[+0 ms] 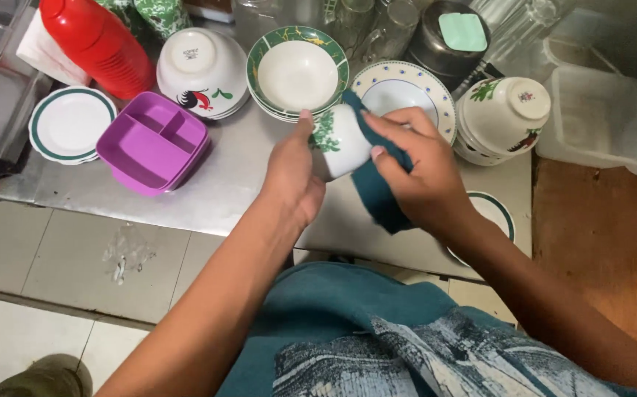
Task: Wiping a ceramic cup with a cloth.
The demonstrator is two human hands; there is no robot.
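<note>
My left hand (293, 176) grips a small white cup with a green leaf pattern (339, 140), held on its side above the metal counter (223, 191). My right hand (418, 169) presses a dark teal cloth (377, 195) against the cup; the cloth wraps over the cup's far end and hangs down below my palm. Both hands meet over the counter's middle, just in front of a stack of green-rimmed bowls (298, 72).
A purple divided tray (153, 143) and a green-rimmed plate (71, 123) lie at left, behind them a red bottle (98, 44) and an upturned white bowl (202, 72). A dotted plate (403, 88), upturned bowls (502, 117), a clear box (598, 117) and glasses stand at right.
</note>
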